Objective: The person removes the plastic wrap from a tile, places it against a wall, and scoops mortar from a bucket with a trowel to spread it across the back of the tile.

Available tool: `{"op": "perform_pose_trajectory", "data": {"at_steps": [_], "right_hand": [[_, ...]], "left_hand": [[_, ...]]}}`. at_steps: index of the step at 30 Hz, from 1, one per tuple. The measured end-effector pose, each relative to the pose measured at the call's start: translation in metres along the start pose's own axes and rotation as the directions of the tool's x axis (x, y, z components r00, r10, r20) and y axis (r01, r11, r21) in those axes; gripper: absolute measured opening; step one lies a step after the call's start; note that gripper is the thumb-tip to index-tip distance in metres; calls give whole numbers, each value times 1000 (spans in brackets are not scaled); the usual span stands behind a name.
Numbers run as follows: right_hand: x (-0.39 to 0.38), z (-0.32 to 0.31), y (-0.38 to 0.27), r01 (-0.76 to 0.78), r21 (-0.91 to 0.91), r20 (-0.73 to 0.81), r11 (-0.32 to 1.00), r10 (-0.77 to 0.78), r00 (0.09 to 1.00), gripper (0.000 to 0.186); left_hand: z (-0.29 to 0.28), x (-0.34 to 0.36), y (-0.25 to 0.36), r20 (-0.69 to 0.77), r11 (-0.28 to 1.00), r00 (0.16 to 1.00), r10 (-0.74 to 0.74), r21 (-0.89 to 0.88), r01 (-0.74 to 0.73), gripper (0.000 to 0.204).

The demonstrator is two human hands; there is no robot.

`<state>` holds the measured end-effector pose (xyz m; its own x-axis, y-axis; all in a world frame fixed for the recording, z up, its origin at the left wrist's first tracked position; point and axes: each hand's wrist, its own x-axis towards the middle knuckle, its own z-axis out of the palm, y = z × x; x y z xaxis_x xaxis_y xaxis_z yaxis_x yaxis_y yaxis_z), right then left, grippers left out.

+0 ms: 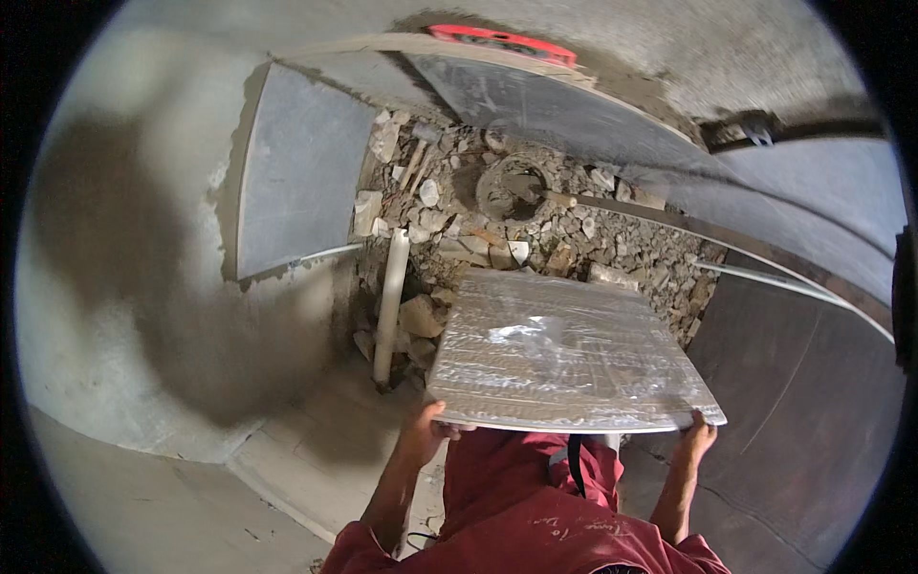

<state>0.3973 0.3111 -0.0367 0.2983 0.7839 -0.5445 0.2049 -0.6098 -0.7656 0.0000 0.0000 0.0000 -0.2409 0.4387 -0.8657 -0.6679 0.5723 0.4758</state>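
Note:
A large flat square panel (570, 364), grey-beige with a glossy crinkled upper face, is held level in front of my body in the head view. My left hand (426, 435) grips its near left corner with the fingers curled under the edge. My right hand (698, 437) grips the near right corner. The panel's far edge lies over rubble, and a white pipe (390, 311) stands just to its left. Below the near edge my red clothing and a dark strap show.
Broken stones surround a round hole (513, 188) with a long pole beside it. A mallet (423, 142) lies on the rubble. Grey panels (301, 167) line the walls, a red level (502, 40) rests on the back ledge, and a long dark bar (698, 220) runs along the right.

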Motion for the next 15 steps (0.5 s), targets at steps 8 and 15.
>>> {"op": "perform_pose_trajectory", "data": {"at_steps": [8, 15], "right_hand": [[76, -121, -41, 84, -159, -32, 984, -90, 995, 29], [73, -109, -57, 75, -303, 63, 950, -59, 996, 35]], "left_hand": [[143, -60, -135, -181, 801, 971, -155, -598, 17, 39], [142, -76, -160, -234, 702, 929, -286, -711, 37, 36]]}}
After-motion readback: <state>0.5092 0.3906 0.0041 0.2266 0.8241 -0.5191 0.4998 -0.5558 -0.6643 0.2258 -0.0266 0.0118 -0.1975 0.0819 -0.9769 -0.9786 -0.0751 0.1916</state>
